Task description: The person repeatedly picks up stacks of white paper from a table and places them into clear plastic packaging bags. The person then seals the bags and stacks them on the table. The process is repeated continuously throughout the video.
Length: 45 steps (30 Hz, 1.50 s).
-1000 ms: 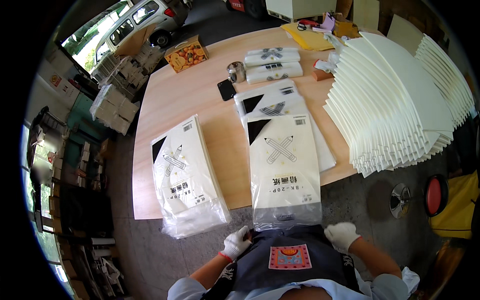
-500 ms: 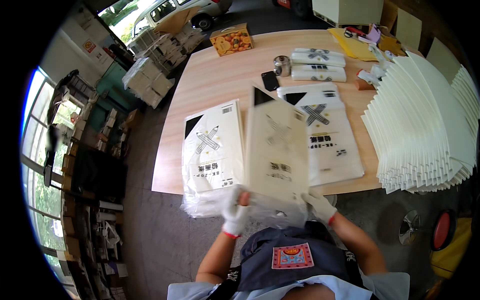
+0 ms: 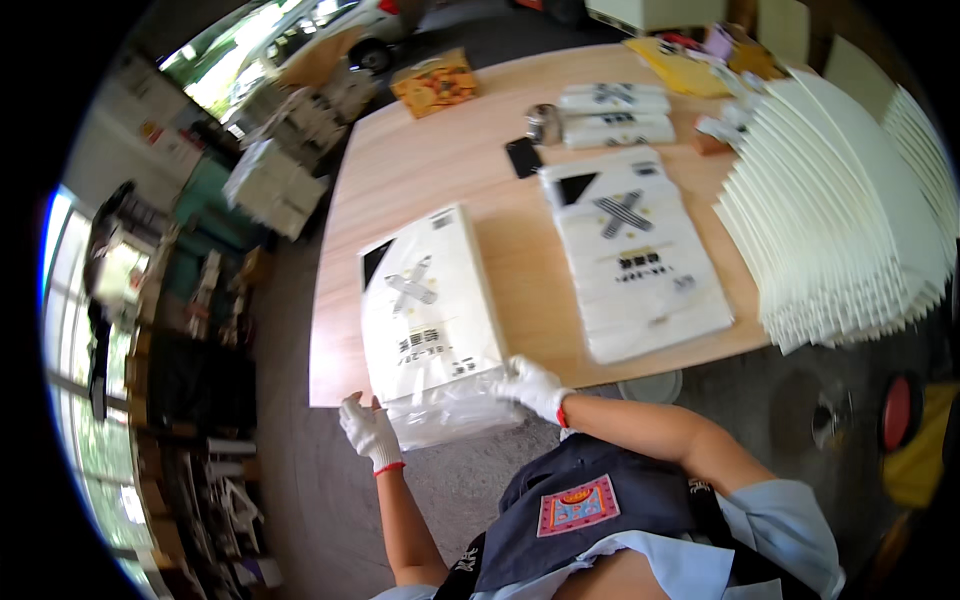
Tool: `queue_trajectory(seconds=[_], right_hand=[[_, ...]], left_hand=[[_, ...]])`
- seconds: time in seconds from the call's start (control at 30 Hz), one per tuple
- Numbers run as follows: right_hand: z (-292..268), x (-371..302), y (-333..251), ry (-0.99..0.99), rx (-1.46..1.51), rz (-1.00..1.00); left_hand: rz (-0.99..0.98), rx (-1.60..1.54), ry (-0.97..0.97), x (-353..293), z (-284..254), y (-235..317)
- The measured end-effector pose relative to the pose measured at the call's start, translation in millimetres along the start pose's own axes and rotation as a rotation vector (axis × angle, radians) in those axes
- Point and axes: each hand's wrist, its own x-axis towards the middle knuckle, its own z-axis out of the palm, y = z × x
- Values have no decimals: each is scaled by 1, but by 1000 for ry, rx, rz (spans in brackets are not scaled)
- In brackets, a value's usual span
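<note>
Since half a second ago: packet that stood tilted between the hands at mid-frame now lies on the left pile; both hands have shifted left with it.

Left to right. Left hand (image 3: 370,435), white glove with red cuff, lower left of centre: fingers parted, nothing grasped, just beside the pile's near left corner. Packet pile (image 3: 430,310), left of centre on the wooden table (image 3: 515,260), its clear plastic ends (image 3: 445,425) overhanging the near edge. Top label: black corner triangle, barcode, crossed-pencils drawing, bold dark characters, finer print blurred. Fruit-printed box (image 3: 435,85), upper left of centre.

Right hand (image 3: 535,388), gloved likewise, at the pile's near right corner, fingertips on the plastic; cannot tell whether pinched. Black phone (image 3: 523,158) and metal jar (image 3: 543,124), upper centre. Right of centre, flat printed sleeves (image 3: 650,285), same pencil design, bold characters; above them, rolled sleeves (image 3: 615,130), print partly showing. Apron (image 3: 560,470), lower centre: pink-bordered patch, pale strap lettering. Fanned white sheets (image 3: 845,220), far right, plain.
</note>
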Motion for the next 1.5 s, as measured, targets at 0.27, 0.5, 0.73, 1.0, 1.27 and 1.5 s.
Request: queue_trajectory(seconds=[0.27,0.5,0.73,1.0,1.27,1.5], right_hand=[[-93,-87,66,-58,-12,128],[-135,-146,71,299,181,88],[-170,-138,54,479,329,-17],[-202,-64,-5,501,515,-102],[-262,-91,57,925,-817,20],[-218,-136,-74,525,-308,-188]], left_hand=[[603,-628,-603,-53,57,239],[975,-369,-814,-103,136,356],[478,-755,-1495,-60,171,364],[507,-849,-1326,-51,136,374],[-391,-1974,-1409,4,121,398],[336,-1232,-1510,-15,89,409]])
